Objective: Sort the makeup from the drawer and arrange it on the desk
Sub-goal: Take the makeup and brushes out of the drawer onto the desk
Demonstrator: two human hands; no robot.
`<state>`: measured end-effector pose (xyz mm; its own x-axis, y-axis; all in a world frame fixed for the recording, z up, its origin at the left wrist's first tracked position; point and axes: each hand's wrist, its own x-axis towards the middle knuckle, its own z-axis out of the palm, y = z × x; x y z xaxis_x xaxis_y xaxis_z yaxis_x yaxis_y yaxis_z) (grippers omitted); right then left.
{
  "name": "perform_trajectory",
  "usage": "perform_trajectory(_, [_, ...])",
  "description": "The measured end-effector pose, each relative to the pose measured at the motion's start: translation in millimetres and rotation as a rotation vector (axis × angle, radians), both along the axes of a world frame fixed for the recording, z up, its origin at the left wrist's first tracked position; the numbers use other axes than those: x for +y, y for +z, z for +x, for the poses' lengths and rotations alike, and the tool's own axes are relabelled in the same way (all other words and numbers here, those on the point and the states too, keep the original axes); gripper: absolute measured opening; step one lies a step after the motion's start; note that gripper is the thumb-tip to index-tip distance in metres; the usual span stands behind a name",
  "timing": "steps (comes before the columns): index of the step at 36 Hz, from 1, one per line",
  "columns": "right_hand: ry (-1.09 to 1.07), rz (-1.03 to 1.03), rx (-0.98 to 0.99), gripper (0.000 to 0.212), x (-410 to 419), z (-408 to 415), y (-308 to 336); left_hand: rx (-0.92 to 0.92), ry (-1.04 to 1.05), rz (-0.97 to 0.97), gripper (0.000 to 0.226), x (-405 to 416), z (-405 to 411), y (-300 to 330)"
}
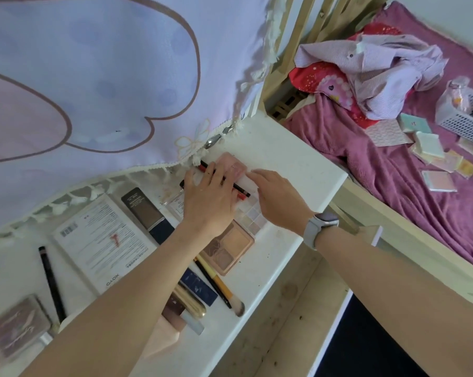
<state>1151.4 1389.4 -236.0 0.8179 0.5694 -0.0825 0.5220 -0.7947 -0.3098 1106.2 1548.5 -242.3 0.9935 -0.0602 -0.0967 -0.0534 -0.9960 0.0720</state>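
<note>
On the white desk a pink compact lies near the curtain's edge, with a black and red pencil across it. My left hand lies flat on the pencil and the compact, fingers straight. Beside it my right hand, watch on the wrist, rests with its fingertips touching the compact's right edge. Below my hands lie a pale eyeshadow palette, a brown blush palette, a dark tube, a navy case, a gold tube and a yellow-handled brush.
A white leaflet, a black pencil and a clear-lidded palette lie on the desk's left. A lilac curtain hangs behind. To the right is a bed with clothes, small boxes and a white basket.
</note>
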Motion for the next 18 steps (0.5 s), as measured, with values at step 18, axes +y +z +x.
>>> perform_trajectory(18, [0.0,0.006,0.004,0.042,-17,-23,-13,0.089,-0.056,0.019,0.052,14,-15,-13])
